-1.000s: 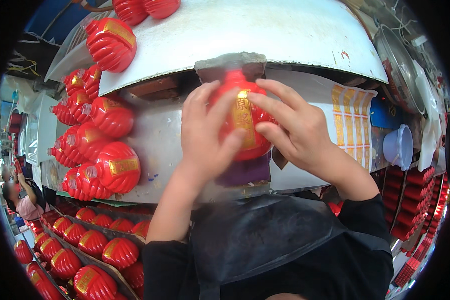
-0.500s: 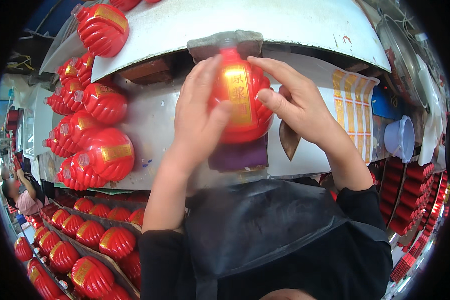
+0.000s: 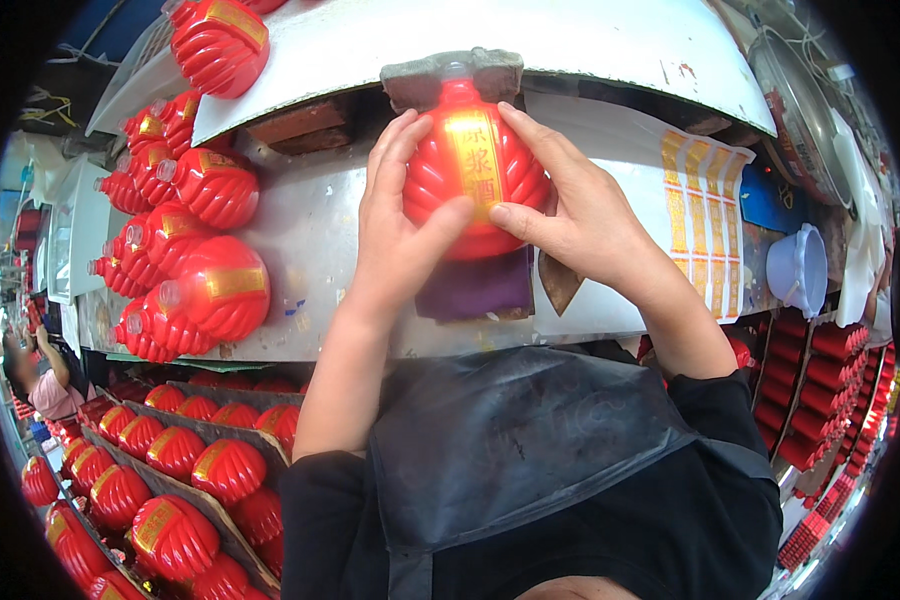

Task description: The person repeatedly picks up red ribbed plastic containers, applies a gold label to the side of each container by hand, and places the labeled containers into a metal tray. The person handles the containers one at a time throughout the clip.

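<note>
Head camera: we find the red bottle (image 3: 517,178) lying between both hands, its neck at the grey block (image 3: 508,75) beyond it, its base toward the purple cloth (image 3: 475,290) on the near side. The left hand (image 3: 395,215) is spread wide along the bottle's left flank, thumb by the gold label (image 3: 474,150). The right hand (image 3: 575,205) is also wide, on the opposite flank, thumb at the label's lower right edge. To the bottle's right lies a sheet of gold labels (image 3: 705,220); well to its left sit other red bottles (image 3: 215,285).

We judge that uneven thumb pressure could crease or skew the label. A harder push from one side might roll the rounded bottle, and we cannot tell how firmly its neck is seated. An outward sweep of the right hand could knock the pointed brown piece (image 3: 559,285) beside the bottle.
</note>
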{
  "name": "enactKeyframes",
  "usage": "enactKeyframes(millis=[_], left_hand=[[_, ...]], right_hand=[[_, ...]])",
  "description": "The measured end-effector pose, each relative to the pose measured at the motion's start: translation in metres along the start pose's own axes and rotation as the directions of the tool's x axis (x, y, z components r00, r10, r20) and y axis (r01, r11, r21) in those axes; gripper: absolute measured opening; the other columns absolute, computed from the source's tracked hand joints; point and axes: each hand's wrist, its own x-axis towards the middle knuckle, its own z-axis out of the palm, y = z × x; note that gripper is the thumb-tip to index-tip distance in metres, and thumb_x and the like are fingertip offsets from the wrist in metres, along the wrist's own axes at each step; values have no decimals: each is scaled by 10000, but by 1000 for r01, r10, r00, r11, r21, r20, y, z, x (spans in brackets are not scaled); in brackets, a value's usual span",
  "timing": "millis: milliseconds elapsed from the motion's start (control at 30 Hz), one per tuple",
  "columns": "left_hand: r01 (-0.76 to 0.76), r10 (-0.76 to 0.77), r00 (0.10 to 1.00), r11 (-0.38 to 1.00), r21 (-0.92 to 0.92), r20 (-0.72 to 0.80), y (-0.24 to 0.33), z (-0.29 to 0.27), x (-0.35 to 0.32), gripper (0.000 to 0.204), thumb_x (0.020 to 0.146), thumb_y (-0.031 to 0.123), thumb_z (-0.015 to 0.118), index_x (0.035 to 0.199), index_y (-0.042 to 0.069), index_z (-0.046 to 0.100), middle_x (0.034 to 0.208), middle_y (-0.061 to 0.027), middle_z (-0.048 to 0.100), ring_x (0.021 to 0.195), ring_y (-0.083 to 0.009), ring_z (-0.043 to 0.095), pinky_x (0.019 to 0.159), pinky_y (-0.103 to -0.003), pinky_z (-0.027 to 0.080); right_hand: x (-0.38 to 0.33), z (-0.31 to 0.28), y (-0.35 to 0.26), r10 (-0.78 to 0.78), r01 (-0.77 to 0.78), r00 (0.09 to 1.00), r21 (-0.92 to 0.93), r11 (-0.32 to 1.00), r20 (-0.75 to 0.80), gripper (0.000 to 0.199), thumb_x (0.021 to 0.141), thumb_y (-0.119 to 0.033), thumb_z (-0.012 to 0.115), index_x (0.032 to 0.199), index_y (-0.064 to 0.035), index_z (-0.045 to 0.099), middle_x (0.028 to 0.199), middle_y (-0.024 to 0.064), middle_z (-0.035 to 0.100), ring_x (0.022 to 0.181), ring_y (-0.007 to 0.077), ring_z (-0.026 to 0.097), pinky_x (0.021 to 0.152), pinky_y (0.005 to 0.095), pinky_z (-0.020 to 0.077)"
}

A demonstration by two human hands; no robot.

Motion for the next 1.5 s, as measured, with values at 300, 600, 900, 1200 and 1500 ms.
enactKeyframes(millis=[300, 600, 900, 1200, 1500], left_hand=[[-5, 6, 1000, 999, -45, 17, -4, -3, -1, 749, 840, 180, 754, 1520, 27, 481, 1610, -191, 393, 1487, -308, 406, 1227, -423, 339], [139, -152, 988, 964, -226, -41, 2, 7, 0, 726, 837, 159, 769, 1489, -4, 492, 1594, -174, 403, 1485, -281, 403, 1226, -407, 342], [92, -102, 993, 982, -164, -55, 4, 7, 1, 741, 813, 135, 777, 1480, -17, 491, 1580, -180, 420, 1478, -282, 416, 1226, -408, 345], [12, -12, 1000, 1000, 5, -4, 6, -2, 7, 749, 863, 252, 720, 1531, 29, 465, 1569, -209, 427, 1465, -348, 424, 1213, -451, 343], [-190, 126, 978, 867, 461, 167, 15, -7, 26, 621, 898, 318, 669, 1484, 138, 569, 1488, -244, 478, 1369, -418, 463, 1165, -498, 371]], right_hand=[[-1, -1, 0, -15, 15, 1000, -56, 998, 0, 877, 862, -424, 750, 1593, -98, 389, 1481, 254, 537, 1295, 436, 590, 1069, 459, 504], [0, -1, 5, 1, -2, 1000, 54, 999, 24, 835, 899, -441, 722, 1590, -100, 400, 1494, 251, 528, 1322, 426, 574, 1087, 453, 487], [0, 0, 1, -2, 2, 1000, -28, 1000, 3, 866, 866, -434, 738, 1589, -98, 400, 1491, 257, 530, 1306, 432, 584, 1079, 463, 497], [2, -9, -4, 2, -5, 997, -43, 999, -72, 777, 868, -391, 758, 1542, -120, 484, 1373, 217, 593, 1206, 401, 633, 996, 436, 530], [18, -14, -1, -116, 113, 991, -52, 992, -63, 490, 898, -249, 747, 1376, -173, 675, 919, 121, 604, 827, 305, 641, 750, 389, 532]])
